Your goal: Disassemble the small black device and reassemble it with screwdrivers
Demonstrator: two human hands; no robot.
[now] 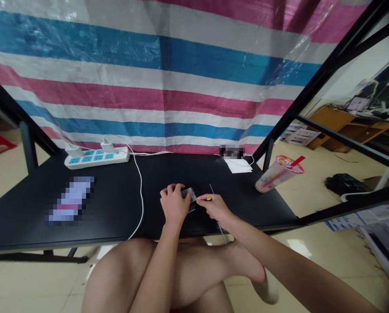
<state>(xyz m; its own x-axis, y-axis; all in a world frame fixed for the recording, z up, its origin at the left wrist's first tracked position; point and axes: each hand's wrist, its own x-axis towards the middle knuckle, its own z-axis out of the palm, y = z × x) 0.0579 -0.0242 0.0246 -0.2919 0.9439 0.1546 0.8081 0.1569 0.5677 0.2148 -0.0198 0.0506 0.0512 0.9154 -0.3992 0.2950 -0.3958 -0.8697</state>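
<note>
Your left hand (pixel 174 203) clamps boxy gadget (pixel 190 194) on smooth black table (pixel 111 195), fingers hiding much of it; your right hand (pixel 218 208), just beside, pinches yellow tool (pixel 209 199), mostly covered, tip unclear.

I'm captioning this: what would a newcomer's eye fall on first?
Probably the blue, white and pink striped sheet filling the top behind the black table. Next, near the table's middle, the left hand steadies a small dark object while the right hand pinches a small yellow item beside it. A cup with a red straw stands out at the table's right end.
</note>
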